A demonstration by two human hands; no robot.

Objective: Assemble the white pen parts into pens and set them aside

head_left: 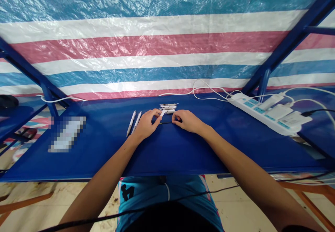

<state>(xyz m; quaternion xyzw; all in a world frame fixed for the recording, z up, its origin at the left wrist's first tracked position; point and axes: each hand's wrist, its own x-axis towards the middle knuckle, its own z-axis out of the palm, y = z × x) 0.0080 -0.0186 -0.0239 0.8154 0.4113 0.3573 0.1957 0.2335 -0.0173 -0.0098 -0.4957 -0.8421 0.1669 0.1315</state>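
Observation:
My left hand [148, 124] pinches a short white pen barrel [163, 113] between thumb and fingers. Opposite it, my right hand [188, 121] is closed on one end of a thin dark pen refill [166, 122], whose other tip reaches toward my left thumb. Just beyond both hands lies a small group of pen parts [168, 105], white and dark, partly hidden by my fingers. Two white pens [131, 123] rest side by side, left of my left hand, one partly covered by it.
A blue table [172, 151] lies under everything. On its right stands a white power strip [261, 113] with several plugs and white cables [209, 89]. A pixelated flat object [68, 134] lies at the left. Striped sheeting [157, 43] hangs behind, between blue metal posts [282, 47].

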